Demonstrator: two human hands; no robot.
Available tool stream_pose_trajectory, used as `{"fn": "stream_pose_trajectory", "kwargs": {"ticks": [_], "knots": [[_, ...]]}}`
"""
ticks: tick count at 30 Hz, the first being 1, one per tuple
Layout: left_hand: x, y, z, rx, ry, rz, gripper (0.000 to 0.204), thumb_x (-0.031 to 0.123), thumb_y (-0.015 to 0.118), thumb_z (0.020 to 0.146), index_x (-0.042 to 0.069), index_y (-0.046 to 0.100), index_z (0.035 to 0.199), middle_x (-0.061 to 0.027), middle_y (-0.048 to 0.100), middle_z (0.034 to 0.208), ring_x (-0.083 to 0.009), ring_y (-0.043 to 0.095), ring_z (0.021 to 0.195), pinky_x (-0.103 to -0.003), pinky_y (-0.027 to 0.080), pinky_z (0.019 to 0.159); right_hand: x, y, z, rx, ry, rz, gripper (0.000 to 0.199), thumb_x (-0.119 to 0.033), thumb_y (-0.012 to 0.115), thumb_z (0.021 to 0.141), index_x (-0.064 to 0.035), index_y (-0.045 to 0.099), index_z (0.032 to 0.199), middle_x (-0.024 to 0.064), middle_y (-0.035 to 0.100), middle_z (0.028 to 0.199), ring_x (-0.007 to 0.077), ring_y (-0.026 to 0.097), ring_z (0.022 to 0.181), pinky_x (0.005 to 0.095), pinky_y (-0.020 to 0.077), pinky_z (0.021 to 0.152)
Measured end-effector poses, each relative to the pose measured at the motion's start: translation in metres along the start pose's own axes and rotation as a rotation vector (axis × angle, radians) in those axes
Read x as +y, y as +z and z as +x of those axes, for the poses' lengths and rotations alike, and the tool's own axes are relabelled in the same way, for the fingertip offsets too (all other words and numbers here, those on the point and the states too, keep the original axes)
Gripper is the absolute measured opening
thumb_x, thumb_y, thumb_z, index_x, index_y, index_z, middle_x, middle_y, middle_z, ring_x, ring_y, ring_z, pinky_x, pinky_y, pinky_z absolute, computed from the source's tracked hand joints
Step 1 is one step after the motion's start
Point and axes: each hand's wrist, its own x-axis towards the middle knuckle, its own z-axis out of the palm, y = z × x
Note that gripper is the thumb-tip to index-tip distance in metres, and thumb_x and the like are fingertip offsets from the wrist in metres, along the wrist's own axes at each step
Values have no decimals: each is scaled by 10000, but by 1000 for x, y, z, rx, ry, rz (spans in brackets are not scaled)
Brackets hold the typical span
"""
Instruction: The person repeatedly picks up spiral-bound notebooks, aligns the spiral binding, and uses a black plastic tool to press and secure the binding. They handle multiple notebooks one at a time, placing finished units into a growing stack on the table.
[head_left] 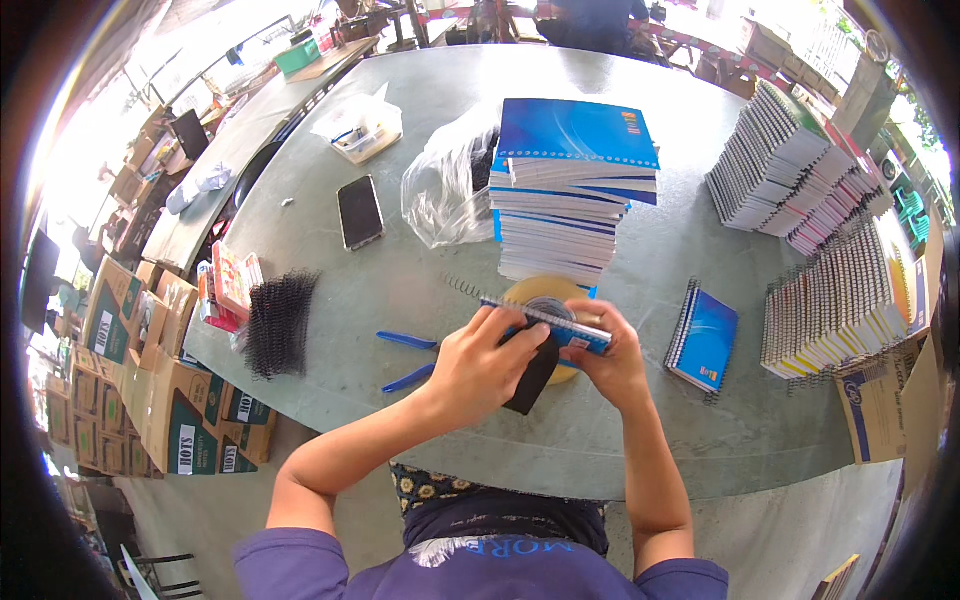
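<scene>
Both hands at table centre, just toward 6 o'clock. Left hand (478, 362) clenched around the near end of a blue spiral notebook (560, 328) plus a black flap-like piece (536, 372) hanging under it. Right hand (612, 362) gripping the notebook's right end, fingers curled over the top edge. Notebook held edge-up above a yellow tape roll (545, 292), wire coil (462, 290) sticking out of its left end toward 9 o'clock.

Tall stack of blue notebooks (570, 190) at 12 o'clock, just behind the hands. Clear plastic bag (445, 190) touching that stack at 11 o'clock. Black phone (360, 212) at 10 o'clock. Blue-handled pliers (408, 358) at 9 o'clock, just beside left hand. Bundle of black coils (278, 322) further at 9 o'clock, at the table (640, 440) edge. Single blue notebook (703, 338) at 3 o'clock, fanned rows of bound notebooks (800, 170) at 1–2 o'clock.

Risks, as judgement: protruding coil end could snag or bend against fingers or tape roll; loose grip could let pages shift off the wire; elbow sweep could knock pliers or coil bundle off the near edge; tall stack looks uneven, could slide if bumped.

Hard to make out: what the black piece really is, tape roll mostly covered by hands, coil-to-page engagement hidden behind fingers, cartons (190, 400) at 8 o'clock bent by lens.
</scene>
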Motion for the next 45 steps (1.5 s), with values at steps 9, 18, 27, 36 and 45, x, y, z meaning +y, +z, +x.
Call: {"fn": "stream_pose_trajectory", "kwargs": {"ticks": [9,18,27,36,45], "knots": [[9,-3,12,172,3,-100,331,0,739,676,76,667,990,-80,609,936,-240,600,838,-323,506,697,2,-10,0,-127,-4,-137,320,99,585,826,-30,642,1114,28,678,982,70,582,873,230,484,786],[8,-2,32,146,-115,-140,306,24,721,701,74,673,999,-107,595,900,-269,588,795,-342,497,687,6,-8,-4,-152,16,-74,282,45,560,868,-16,626,1136,39,665,989,83,574,863,241,482,785],[25,9,-10,24,33,-16,295,71,695,749,72,644,1039,-136,592,997,-293,586,860,-369,482,718,5,-2,0,-131,-124,75,255,-34,587,883,-26,620,1136,34,647,1054,107,567,955,266,459,860],[7,3,36,-161,3,-56,209,106,646,794,73,605,997,-85,609,883,-292,559,875,-405,430,792,7,-7,-15,31,-45,-207,179,-46,646,849,-5,636,1024,18,688,872,67,605,795,230,489,721],[11,24,37,-229,110,-163,263,113,628,797,61,597,1053,-119,604,948,-309,566,896,-395,453,794,13,-11,-21,167,-62,-200,96,-2,645,833,30,669,920,-8,666,795,19,541,709,181,454,624]]}}
